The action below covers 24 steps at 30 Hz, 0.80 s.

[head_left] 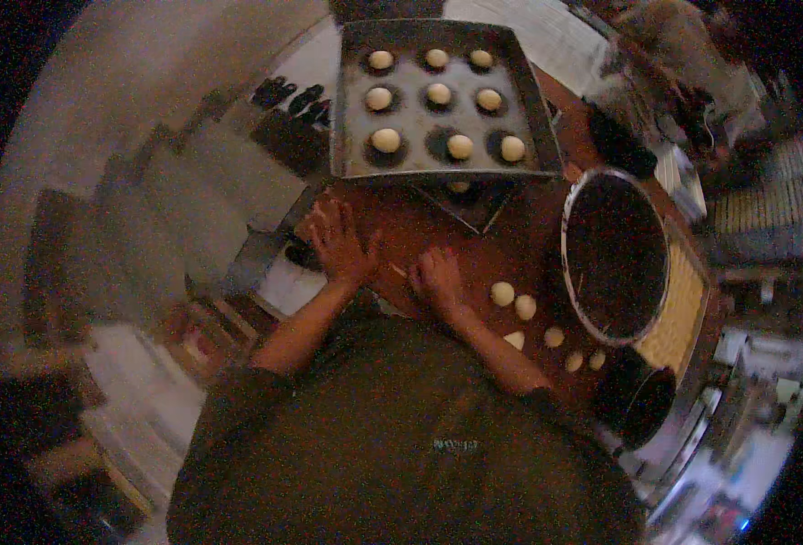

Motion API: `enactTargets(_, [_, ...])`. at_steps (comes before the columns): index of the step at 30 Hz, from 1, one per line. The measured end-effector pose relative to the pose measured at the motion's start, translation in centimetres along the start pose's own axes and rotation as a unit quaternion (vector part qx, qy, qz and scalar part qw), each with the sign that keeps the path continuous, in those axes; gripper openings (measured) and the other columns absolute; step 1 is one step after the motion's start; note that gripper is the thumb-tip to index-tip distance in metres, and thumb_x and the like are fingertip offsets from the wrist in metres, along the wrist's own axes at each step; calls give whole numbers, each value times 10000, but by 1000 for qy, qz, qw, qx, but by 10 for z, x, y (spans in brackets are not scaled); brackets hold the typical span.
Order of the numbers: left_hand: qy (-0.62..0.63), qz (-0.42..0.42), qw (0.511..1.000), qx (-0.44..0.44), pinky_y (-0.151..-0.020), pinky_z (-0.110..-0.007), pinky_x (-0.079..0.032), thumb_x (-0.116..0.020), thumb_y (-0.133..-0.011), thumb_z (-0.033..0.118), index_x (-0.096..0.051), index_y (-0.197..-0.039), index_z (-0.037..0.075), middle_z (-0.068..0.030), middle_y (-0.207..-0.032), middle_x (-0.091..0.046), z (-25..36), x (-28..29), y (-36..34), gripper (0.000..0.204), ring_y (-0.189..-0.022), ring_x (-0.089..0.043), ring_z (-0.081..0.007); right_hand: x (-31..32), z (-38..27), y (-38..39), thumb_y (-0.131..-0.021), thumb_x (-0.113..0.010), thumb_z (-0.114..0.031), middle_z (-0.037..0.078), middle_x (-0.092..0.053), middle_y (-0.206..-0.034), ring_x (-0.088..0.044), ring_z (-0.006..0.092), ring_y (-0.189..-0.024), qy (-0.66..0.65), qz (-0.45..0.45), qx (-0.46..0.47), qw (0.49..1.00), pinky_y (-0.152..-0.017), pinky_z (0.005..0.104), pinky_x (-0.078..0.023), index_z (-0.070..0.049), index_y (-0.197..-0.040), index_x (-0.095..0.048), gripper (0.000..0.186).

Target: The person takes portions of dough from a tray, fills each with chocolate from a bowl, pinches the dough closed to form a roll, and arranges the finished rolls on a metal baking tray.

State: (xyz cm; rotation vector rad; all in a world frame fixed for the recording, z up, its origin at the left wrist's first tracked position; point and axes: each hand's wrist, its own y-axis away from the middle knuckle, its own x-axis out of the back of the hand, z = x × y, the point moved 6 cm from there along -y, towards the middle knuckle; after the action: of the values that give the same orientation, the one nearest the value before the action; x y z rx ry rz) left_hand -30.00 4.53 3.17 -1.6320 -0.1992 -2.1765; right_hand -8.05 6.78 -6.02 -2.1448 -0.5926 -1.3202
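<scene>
My left hand (342,247) lies with its fingers spread on the reddish-brown work table (392,218). To its right, my right hand (439,276) rests low over the same table with its fingers curled in. Whatever may be under those fingers is hidden. Between the hands is a small pale strip (397,270), too blurred to name. Right of my right hand lie several pale, round dough balls (502,293), and a cut-looking pale piece (514,341) sits by my right forearm. Beyond both hands, a dark square baking tray (411,118) holds rows of similar dough balls (438,94).
Another tray's corner (485,225) juts from beneath the baking tray. At the right stand a large round dark pan with a pale rim (565,245), a yellowish board (679,313) and a black container (638,400). A person (683,64) is at the far right.
</scene>
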Motion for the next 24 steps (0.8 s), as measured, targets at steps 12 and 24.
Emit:
enactTargets(12, [87,11,996,-2,-1246,-610,-91,-528,-964,582,-338,-1569,-7,-192,-1685,-230,-2,5,-2,866,-1547,-159,-471,94,-4,-8,-835,-802,-340,232,-596,-1277,-552,447,-1228,-120,40,-50,991,-1057,530,-449,-21,-1251,-592,565])
enactTargets(24, [182,46,982,24,-1246,-597,-121,-467,-976,656,-306,-1602,44,-179,-1685,-237,-8,-30,1,890,-1548,-191,-440,166,69,7,-799,-803,-299,181,-647,-1180,-640,415,-1008,-31,65,-221,973,-911,514,-526,-35,-1223,-625,531])
